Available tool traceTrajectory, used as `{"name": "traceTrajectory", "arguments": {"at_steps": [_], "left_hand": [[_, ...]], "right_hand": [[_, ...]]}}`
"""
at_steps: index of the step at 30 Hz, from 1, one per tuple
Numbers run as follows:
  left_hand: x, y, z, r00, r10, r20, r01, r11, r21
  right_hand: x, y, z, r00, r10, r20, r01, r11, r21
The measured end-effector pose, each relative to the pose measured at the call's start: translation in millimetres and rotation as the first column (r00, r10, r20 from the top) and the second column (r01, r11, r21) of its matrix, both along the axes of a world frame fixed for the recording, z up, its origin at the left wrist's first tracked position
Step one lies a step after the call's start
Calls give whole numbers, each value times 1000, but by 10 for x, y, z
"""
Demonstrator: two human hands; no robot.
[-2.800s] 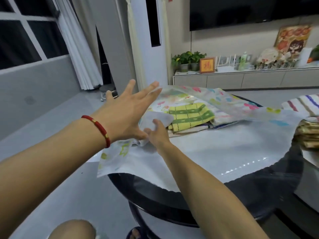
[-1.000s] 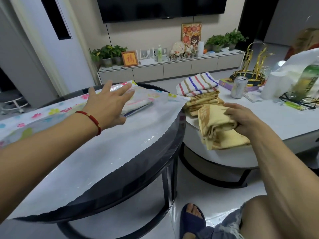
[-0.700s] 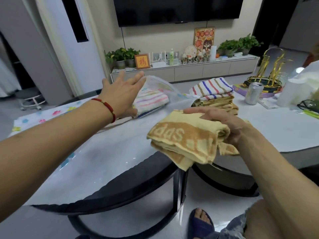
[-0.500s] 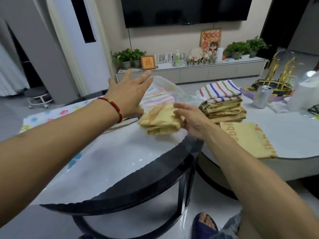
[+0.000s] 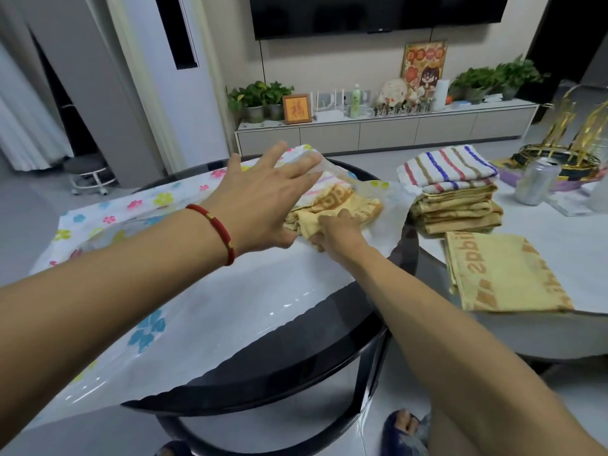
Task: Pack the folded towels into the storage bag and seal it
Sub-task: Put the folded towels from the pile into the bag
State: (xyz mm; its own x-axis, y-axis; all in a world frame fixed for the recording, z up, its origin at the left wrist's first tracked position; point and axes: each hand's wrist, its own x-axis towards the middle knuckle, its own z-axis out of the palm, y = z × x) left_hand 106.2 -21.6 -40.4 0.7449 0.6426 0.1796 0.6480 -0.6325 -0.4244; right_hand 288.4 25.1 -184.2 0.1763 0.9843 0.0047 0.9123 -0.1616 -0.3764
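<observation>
A clear storage bag [image 5: 204, 311] printed with coloured flowers lies flat across the round black table [image 5: 296, 366]. My left hand [image 5: 263, 205] holds up the bag's upper flap at its mouth, fingers spread on the plastic. My right hand [image 5: 335, 232] is shut on a folded yellow towel [image 5: 332, 205], which sits partly inside the mouth, on a pink striped towel inside the bag. A stack of folded towels [image 5: 454, 195], striped ones on top, stands on the white table to the right. Another yellow towel [image 5: 503, 271] lies flat in front of that stack.
A drink can [image 5: 536, 181] and a gold ornament [image 5: 572, 143] stand on the white table [image 5: 559, 232] behind the stack. A low cabinet [image 5: 385, 131] with plants and a picture frame runs along the far wall. My foot in a slipper [image 5: 404, 429] is beneath the tables.
My right hand took a yellow towel from the white table, carried it left and pushed it into the bag's mouth. My left hand kept the flap lifted.
</observation>
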Motion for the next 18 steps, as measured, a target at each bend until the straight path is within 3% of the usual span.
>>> {"name": "traceTrajectory", "arguments": {"at_steps": [6, 8, 13, 18], "left_hand": [[-19, -4, -8, 1000, -13, 14, 13, 1000, -17], [20, 3, -30, 999, -10, 32, 11, 999, -34], [142, 12, -149, 997, -2, 71, 7, 997, -81], [274, -12, -275, 999, 10, 46, -5, 995, -103]], "right_hand": [[111, 18, 28, 999, 31, -42, -30, 999, 24], [202, -102, 49, 1000, 16, 27, -17, 998, 58], [664, -741, 126, 989, -32, 144, -24, 930, 367], [1622, -1346, -65, 925, -380, -4, 353, 855, 380]]}}
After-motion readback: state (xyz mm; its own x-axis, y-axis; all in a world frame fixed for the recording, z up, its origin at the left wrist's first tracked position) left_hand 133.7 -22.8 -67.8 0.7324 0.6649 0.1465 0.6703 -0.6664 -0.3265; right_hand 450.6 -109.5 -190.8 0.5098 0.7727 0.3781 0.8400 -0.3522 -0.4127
